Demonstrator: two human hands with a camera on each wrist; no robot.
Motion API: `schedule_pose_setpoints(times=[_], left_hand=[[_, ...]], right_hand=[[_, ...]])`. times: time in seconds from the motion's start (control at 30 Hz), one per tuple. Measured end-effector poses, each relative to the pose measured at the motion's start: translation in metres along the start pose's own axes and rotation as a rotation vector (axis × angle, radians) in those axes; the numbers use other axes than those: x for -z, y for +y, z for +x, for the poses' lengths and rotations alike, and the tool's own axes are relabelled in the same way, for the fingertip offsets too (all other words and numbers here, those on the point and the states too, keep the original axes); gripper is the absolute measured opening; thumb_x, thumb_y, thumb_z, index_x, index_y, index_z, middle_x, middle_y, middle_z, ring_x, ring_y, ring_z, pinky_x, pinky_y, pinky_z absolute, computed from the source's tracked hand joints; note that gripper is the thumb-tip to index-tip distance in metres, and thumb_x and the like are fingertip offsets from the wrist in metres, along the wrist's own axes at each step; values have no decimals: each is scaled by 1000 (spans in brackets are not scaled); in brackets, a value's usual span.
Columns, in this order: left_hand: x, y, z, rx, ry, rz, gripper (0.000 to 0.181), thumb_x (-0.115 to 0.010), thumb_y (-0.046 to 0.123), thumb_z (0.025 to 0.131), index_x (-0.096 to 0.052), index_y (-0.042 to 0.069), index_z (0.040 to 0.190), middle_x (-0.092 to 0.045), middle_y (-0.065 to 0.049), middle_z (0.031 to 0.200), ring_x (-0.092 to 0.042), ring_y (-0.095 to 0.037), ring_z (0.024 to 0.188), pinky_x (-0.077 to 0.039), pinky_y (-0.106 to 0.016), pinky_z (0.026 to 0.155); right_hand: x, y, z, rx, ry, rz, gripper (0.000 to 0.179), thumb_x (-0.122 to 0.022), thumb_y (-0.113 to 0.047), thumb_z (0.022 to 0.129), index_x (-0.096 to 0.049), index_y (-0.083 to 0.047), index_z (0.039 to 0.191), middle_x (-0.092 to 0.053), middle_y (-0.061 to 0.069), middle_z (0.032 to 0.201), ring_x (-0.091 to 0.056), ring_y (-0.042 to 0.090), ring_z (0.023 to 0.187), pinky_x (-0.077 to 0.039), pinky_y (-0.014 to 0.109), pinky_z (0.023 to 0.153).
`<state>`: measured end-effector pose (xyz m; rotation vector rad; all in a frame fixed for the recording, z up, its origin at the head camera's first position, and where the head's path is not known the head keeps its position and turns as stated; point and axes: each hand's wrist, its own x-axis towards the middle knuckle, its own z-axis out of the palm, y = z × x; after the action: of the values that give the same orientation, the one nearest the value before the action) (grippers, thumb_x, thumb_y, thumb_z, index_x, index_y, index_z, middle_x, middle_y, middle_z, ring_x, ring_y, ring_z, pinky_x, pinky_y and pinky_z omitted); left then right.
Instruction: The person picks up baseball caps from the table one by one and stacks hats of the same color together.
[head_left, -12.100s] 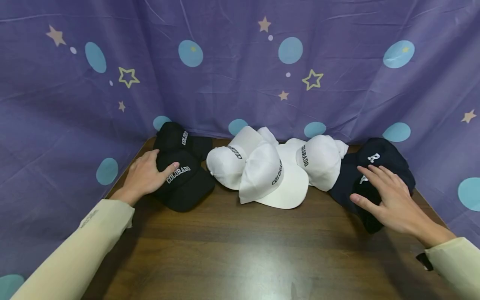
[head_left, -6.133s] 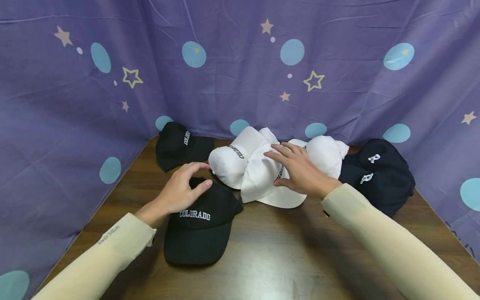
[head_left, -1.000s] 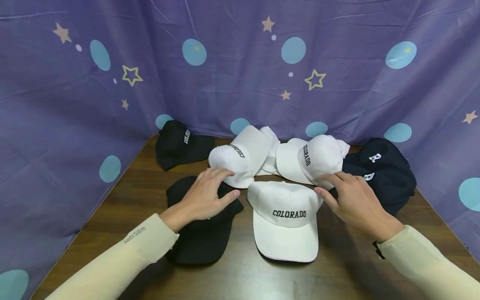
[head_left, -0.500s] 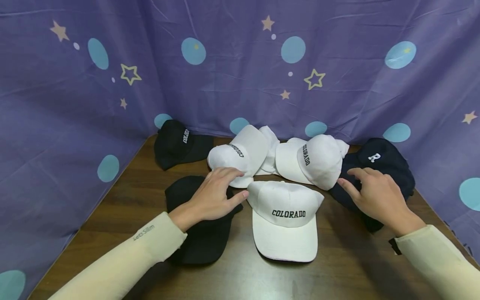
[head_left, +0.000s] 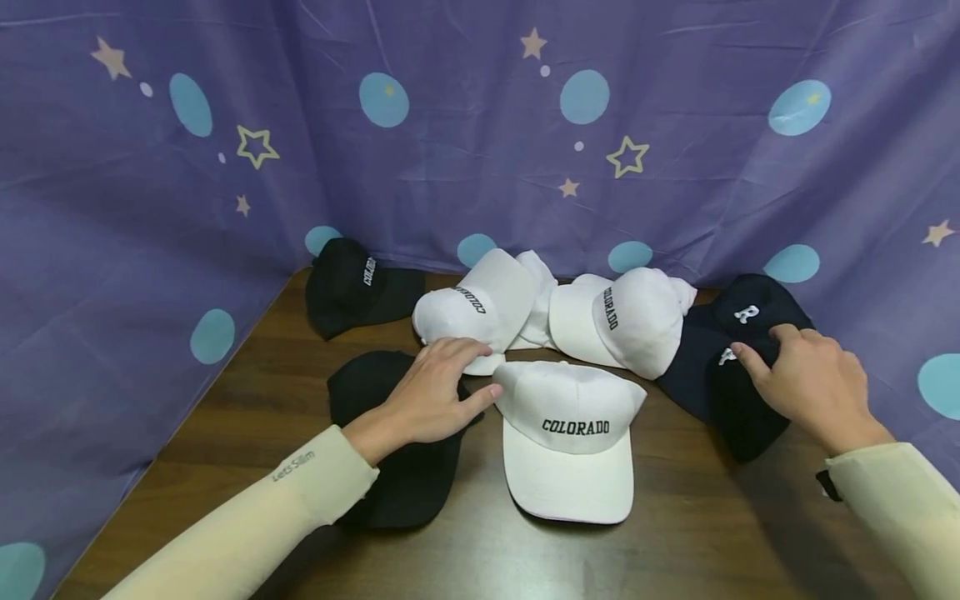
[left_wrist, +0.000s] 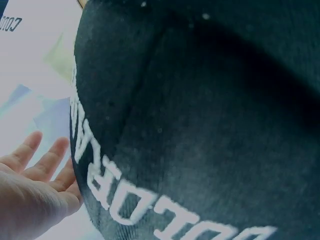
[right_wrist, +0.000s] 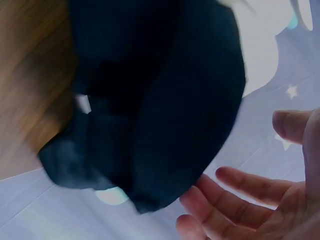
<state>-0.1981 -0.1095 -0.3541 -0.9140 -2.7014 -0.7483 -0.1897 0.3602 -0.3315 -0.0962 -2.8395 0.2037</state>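
Note:
My left hand (head_left: 431, 392) hovers over a black baseball cap (head_left: 401, 487) at front left, partly hiding it. Its fingers (left_wrist: 47, 162) look loosely extended beside the lettered crown in the left wrist view. Right of it, a white COLORADO cap (head_left: 573, 433) lies with its brim towards me. My right hand (head_left: 813, 387) is at the front one of two navy caps (head_left: 738, 404). In the right wrist view its fingers (right_wrist: 245, 185) are spread, some tips at the cap's edge (right_wrist: 185, 115), thumb apart from it. Behind lies the other navy cap (head_left: 757, 296) with a white R.
Along the back stand another black cap (head_left: 356, 287), a white cap (head_left: 476, 304) overlapping more white fabric, and a further white COLORADO cap (head_left: 637, 321). A purple star-patterned curtain (head_left: 480, 150) closes off the wooden table (head_left: 247, 433) behind and at both sides.
Since the earliest frame, one black cap and one white cap have come forward from the back group. Over the last second my right hand has moved right, from the white caps to the navy ones.

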Motion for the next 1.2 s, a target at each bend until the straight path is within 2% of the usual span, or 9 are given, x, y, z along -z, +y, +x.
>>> schedule_pose_setpoints(times=[0.3, 0.53, 0.67, 0.77, 0.87, 0.93, 1.0, 1.1, 1.2], left_hand=[[1, -2, -2, 0, 6, 6, 56, -62, 47, 98, -60, 10, 140, -59, -6, 141, -47, -30, 135, -31, -55, 116], [2, -4, -3, 13, 6, 7, 58, -61, 49, 98, -60, 10, 141, -59, -6, 141, -47, -30, 135, -30, -54, 117], [3, -4, -3, 15, 12, 3, 58, -61, 49, 98, -60, 11, 141, -59, -7, 141, -47, -30, 135, -31, -54, 117], [4, -5, -4, 16, 17, 0, 57, -62, 48, 98, -60, 10, 140, -60, -7, 140, -47, -31, 134, -31, -54, 116], [4, -5, -5, 12, 23, -3, 57, -61, 48, 98, -60, 10, 139, -60, -7, 139, -48, -31, 134, -32, -55, 116], [3, -6, -5, 5, 29, -2, 56, -61, 48, 98, -60, 10, 139, -61, -7, 139, -48, -32, 133, -32, -55, 115], [4, -6, -5, 4, 32, -1, 56, -62, 48, 98, -61, 10, 139, -61, -7, 138, -48, -32, 133, -32, -55, 115], [4, -6, -6, 11, 31, 1, 56, -62, 48, 98, -60, 10, 139, -60, -6, 139, -48, -31, 134, -32, -55, 115], [4, -6, -6, 18, 28, 0, 56, -62, 48, 97, -60, 10, 139, -60, -6, 139, -47, -31, 134, -31, -55, 115]], right_hand=[[9, 28, -4, -209, -63, -48, 104, -46, -77, 93, -40, 23, 122, -43, 44, 109, -47, 64, 98, -40, 66, 66], [15, 41, -7, -356, -234, -42, 114, -34, -87, 88, -39, 24, 114, -47, 42, 100, -53, 58, 87, -42, 55, 58], [11, 49, -6, -382, -360, -33, 120, -27, -90, 87, -43, 24, 120, -48, 50, 109, -54, 60, 91, -44, 56, 60], [6, 53, -6, -360, -398, 8, 115, -28, -87, 89, -51, 20, 122, -46, 52, 117, -53, 63, 96, -46, 56, 61], [0, 56, -9, -348, -379, 116, 100, -34, -81, 94, -61, 15, 105, -60, 41, 100, -60, 52, 85, -48, 49, 58], [-3, 56, -11, -353, -338, 209, 88, -38, -76, 96, -63, 8, 90, -68, 25, 81, -66, 39, 73, -51, 43, 56], [-6, 56, -14, -372, -306, 332, 76, -43, -71, 98, -58, 1, 79, -67, 9, 67, -67, 27, 63, -54, 37, 55], [-10, 55, -16, -397, -249, 465, 66, -50, -66, 98, -53, -3, 77, -64, 3, 63, -69, 20, 60, -55, 32, 55], [-12, 53, -15, -443, -200, 649, 56, -56, -59, 98, -55, -6, 80, -59, -3, 68, -66, 12, 61, -56, 30, 56]])
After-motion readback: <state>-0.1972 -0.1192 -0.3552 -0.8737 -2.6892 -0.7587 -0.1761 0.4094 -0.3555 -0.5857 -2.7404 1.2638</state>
